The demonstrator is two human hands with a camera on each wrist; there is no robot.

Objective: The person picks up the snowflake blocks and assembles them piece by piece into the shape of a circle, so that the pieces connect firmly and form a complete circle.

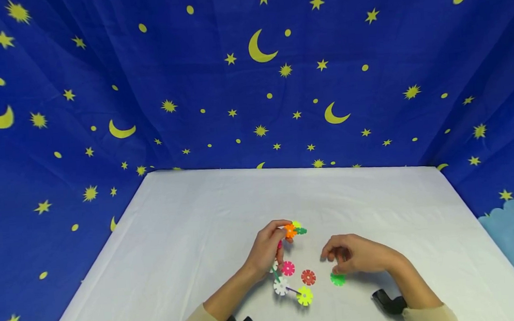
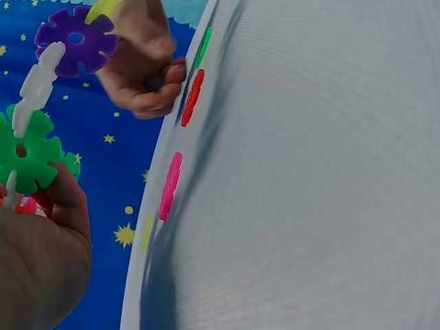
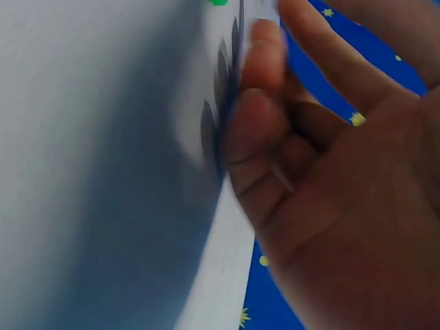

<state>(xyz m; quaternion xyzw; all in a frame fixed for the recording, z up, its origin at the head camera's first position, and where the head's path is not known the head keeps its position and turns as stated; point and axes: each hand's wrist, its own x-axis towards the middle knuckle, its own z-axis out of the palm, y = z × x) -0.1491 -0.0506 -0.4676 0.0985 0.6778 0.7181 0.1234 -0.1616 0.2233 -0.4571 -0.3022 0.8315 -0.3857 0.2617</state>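
Observation:
My left hand (image 1: 263, 251) grips a linked chain of notched plastic flower discs, lifted off the table. An orange disc (image 1: 290, 231) shows at its fingertips, with yellow and green ones behind. Toward me the chain runs through a white disc (image 1: 281, 286) to a yellow disc (image 1: 305, 296). In the left wrist view, a green disc (image 2: 33, 157) is by the thumb, and a purple disc (image 2: 63, 40) is farther along. Nothing is between the loosely bent fingers of my right hand (image 1: 361, 253), low over the table. Its thumb overlaps the edge of a loose bright green disc (image 1: 338, 279).
Between the hands lie a loose pink disc (image 1: 288, 268) and a red disc (image 1: 308, 277) on the white-covered table (image 1: 199, 217). Black straps with housings sit at both wrists. A blue curtain (image 1: 218, 85) with moons and stars stands behind the table.

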